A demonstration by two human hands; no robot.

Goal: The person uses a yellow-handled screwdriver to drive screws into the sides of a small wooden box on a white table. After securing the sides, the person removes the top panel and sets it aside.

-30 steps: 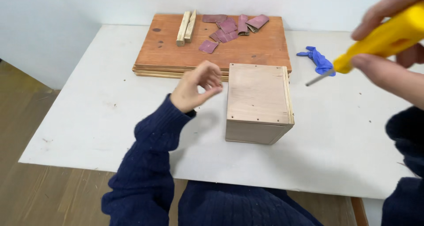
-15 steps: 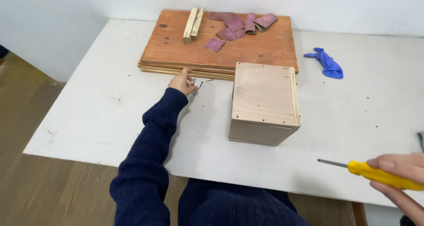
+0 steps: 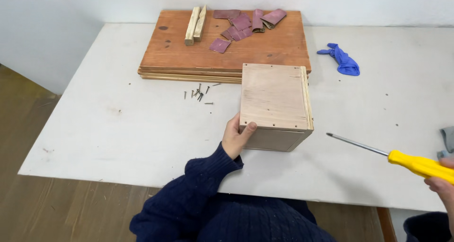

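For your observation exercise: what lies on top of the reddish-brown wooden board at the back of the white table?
On the reddish-brown wooden board lie two pale wooden sticks and several purple sandpaper scraps. Its near right corner is covered by the pale plywood box, so anything there cannot be seen.

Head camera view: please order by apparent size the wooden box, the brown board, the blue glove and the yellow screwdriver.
1. brown board
2. wooden box
3. yellow screwdriver, partly cut off at the frame edge, so unsure
4. blue glove
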